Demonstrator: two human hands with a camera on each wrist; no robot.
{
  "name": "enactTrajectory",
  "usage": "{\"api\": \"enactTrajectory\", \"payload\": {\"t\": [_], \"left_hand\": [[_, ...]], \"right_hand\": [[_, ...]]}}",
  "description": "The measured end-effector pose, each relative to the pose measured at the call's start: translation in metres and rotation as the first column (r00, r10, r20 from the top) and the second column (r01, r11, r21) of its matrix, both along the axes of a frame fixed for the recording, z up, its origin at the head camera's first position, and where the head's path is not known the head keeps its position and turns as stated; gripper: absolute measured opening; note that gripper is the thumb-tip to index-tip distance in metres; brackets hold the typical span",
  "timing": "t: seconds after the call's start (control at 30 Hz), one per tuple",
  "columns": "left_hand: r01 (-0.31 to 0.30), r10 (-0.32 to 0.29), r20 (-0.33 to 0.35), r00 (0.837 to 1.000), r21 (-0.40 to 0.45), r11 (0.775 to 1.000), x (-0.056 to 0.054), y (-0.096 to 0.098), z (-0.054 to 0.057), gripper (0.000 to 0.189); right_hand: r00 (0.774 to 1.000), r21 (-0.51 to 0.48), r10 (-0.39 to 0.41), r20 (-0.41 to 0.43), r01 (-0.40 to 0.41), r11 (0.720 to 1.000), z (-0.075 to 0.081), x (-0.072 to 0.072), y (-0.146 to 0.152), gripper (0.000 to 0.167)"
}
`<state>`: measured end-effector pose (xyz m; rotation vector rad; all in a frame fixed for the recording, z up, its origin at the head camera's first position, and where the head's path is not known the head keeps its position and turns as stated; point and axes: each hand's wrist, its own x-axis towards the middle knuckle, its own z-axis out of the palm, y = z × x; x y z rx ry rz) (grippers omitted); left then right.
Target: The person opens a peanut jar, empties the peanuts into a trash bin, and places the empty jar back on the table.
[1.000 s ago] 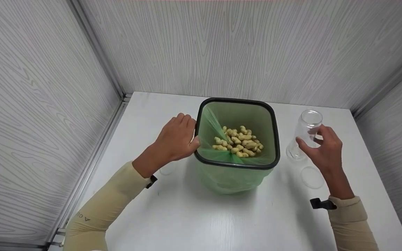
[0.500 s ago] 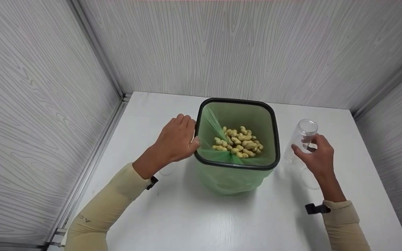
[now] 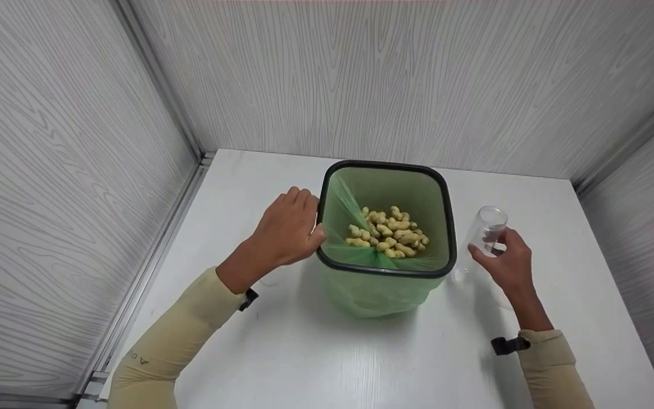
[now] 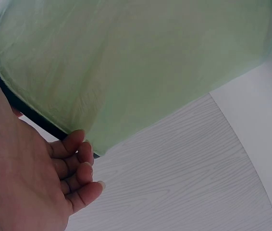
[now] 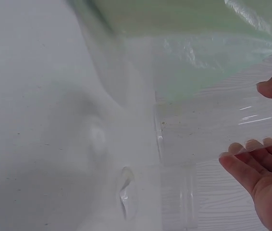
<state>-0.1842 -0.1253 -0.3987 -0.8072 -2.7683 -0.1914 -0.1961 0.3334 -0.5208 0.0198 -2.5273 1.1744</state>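
My left hand holds the black rim of a bin at its left side. In the left wrist view its fingers curl at the rim and the thumb is mostly hidden. A pale green bag lines the bin, and a heap of unshelled peanuts lies inside. To the right of the bin, my right hand grips a clear, tall jar between thumb and fingers. No contents show in the jar. Whether its base touches the table cannot be told.
The bin stands on a white table. Faint clear rings, like lids, lie on the table left of the bin and under my right wrist. Grey wood-grain panels close off the back and both sides.
My right hand and the clear jar have moved left and nearer to me, towards the bin. The left hand stays on the rim, and the bin and peanuts have not moved.
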Motion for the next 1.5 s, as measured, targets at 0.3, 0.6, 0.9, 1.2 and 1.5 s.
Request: {"api": "enactTrajectory", "payload": {"t": [0.3, 0.6, 0.9, 1.2, 1.5], "left_hand": [[-0.011, 0.011, 0.03, 0.999, 0.015, 1.0, 0.0, -0.001, 0.0, 0.043], [-0.011, 0.01, 0.035, 0.999, 0.036, 0.999, 0.0, -0.002, -0.001, 0.044], [-0.014, 0.012, 0.025, 1.0, 0.042, 0.999, -0.002, -0.001, -0.001, 0.042], [0.0, -0.001, 0.027, 1.0, 0.051, 0.999, -0.003, 0.0, -0.001, 0.042], [-0.006, 0.003, 0.049, 0.999, 0.056, 0.998, -0.001, -0.001, -0.005, 0.043]], "right_hand": [[0.986, 0.008, -0.021, 0.162, 0.02, 1.0, -0.009, -0.003, 0.001, 0.065], [0.981, -0.014, -0.012, 0.191, 0.015, 1.0, -0.016, -0.006, 0.002, 0.062], [0.987, 0.007, -0.004, 0.162, 0.003, 1.0, -0.026, -0.01, 0.007, 0.056], [0.977, 0.003, 0.009, 0.215, -0.01, 1.0, -0.032, -0.012, 0.01, 0.06], [0.971, -0.005, 0.012, 0.238, -0.011, 1.0, -0.036, -0.01, 0.012, 0.06]]}}
